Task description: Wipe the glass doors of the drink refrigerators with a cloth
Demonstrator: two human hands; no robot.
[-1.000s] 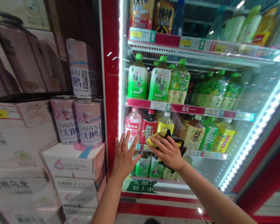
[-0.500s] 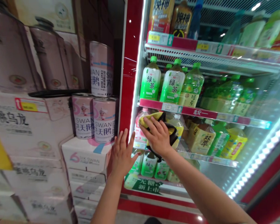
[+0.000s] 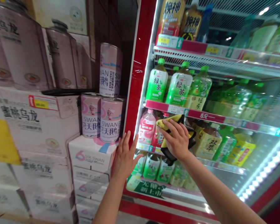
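My right hand (image 3: 177, 138) presses a yellow and black cloth (image 3: 170, 123) flat against the glass door (image 3: 226, 137) of a drinks cooler, fingers laid over it. Behind the glass, a pink drink bottle (image 3: 147, 127) stands just left of the cloth, and a red-labelled bottle (image 3: 157, 137) is partly covered by it. My left hand (image 3: 125, 152), its fingers spread, rests by the red cooler frame (image 3: 134, 93), near a white carton (image 3: 93, 152); it holds nothing.
Left of the frame, pink SWAN cans (image 3: 110, 119) stand on stacked cartons. Beside them are pink canisters (image 3: 25, 46) on printed boxes (image 3: 37, 124). Green tea bottles (image 3: 179, 84) line the cooler shelves, with price strips (image 3: 200, 115) along the shelf edges.
My right hand has slid the cloth to the right across the glass, uncovering the pink bottle and part of the red one. My left hand stays spread by the frame. The view has shifted slightly.
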